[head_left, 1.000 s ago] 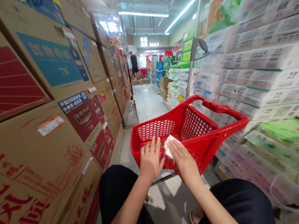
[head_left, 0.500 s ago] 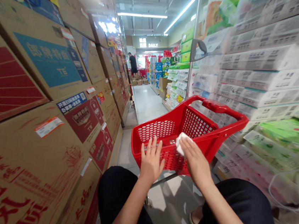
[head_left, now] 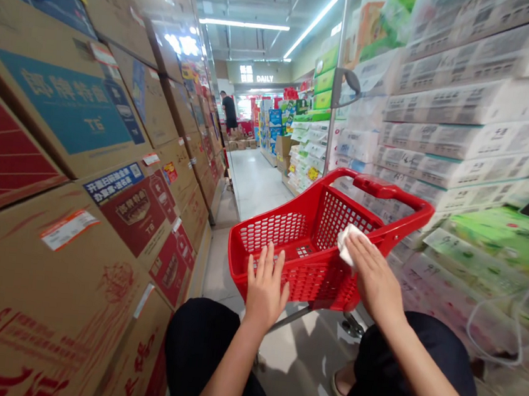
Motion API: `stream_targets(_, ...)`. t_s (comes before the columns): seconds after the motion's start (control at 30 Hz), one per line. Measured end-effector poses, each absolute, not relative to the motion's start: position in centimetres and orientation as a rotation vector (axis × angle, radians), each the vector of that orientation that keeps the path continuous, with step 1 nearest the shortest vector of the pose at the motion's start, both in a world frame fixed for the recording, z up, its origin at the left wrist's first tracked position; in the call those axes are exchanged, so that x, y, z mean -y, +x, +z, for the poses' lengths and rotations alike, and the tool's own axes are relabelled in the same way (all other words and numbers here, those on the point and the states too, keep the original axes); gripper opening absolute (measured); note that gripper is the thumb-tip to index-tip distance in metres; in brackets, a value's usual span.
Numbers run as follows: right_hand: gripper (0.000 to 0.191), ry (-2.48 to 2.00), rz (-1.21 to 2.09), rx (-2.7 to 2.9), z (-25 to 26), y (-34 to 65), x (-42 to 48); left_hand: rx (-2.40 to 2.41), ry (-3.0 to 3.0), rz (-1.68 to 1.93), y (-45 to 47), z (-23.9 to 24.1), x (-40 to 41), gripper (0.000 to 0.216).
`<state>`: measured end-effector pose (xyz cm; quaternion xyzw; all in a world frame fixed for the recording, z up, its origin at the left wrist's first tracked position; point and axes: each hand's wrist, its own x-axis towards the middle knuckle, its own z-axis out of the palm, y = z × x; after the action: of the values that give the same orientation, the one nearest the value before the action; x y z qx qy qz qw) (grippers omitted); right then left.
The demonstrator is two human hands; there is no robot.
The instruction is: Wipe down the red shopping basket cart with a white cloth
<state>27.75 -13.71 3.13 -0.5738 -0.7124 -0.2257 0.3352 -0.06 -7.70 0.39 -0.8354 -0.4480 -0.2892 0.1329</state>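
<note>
In front of my knees stands a red plastic shopping cart (head_left: 326, 280) with perforated basket walls and a red handle frame at its right end. My left hand (head_left: 265, 286) rests with fingers apart against the near side of the basket, close to its rim. A crumpled white tissue or cloth (head_left: 347, 244) is under the fingers of my right hand (head_left: 374, 276), which presses it on the near rim toward the handle end. The right thumb is hidden.
Stacked cardboard cartons (head_left: 116, 208) form a wall on the left. Piled white packs (head_left: 436, 134) and green packs (head_left: 497, 229) line the right. A metal pole (head_left: 332, 129) rises behind the cart. Farther down the aisle a person in dark clothes (head_left: 229, 111) stands near boxes.
My right hand has slid the white tissue or cloth rightward along the basket rim toward the handle. My left hand has stayed nearly in place. The view has shifted slightly.
</note>
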Motion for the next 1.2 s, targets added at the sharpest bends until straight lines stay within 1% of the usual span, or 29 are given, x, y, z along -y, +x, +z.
stream_targets(0.17,0.064,-1.362,-0.487,2.095,1.8,23.4,13.5,1.281,-2.419,-0.842,-0.4,0.3,7.5,0.072)
stream_targets(0.27,0.064,-1.419,-0.530,2.039,2.6,25.9,13.8,1.256,-2.420,-0.826,-1.0,0.4,7.3,0.071)
stream_targets(0.4,0.064,-1.545,-0.679,1.877,4.7,31.7,14.0,1.236,-2.432,-0.808,-1.2,0.7,7.2,0.072)
stream_targets(0.5,0.062,-1.579,-0.739,1.827,5.4,32.9,13.6,1.258,-2.423,-0.838,-0.9,0.9,7.4,0.075)
stream_targets(0.73,0.049,-1.507,-0.638,1.975,3.9,26.1,12.0,1.275,-2.417,-0.860,-0.8,0.7,7.4,0.060)
stream_targets(0.83,0.046,-1.467,-0.598,2.020,4.1,24.5,12.1,1.255,-2.424,-0.863,-1.2,0.7,7.3,0.054)
stream_targets(1.0,0.052,-1.498,-0.591,2.041,6.1,28.6,12.9,1.231,-2.415,-0.863,-2.0,1.1,7.3,0.049)
stream_targets(1.1,0.055,-1.556,-0.663,1.949,6.9,31.6,13.6,1.232,-2.410,-0.875,-2.6,1.2,7.1,0.050)
stream_targets(1.2,0.056,-1.577,-0.696,1.922,6.8,31.8,14.0,1.280,-2.385,-0.900,-2.7,1.0,6.5,0.053)
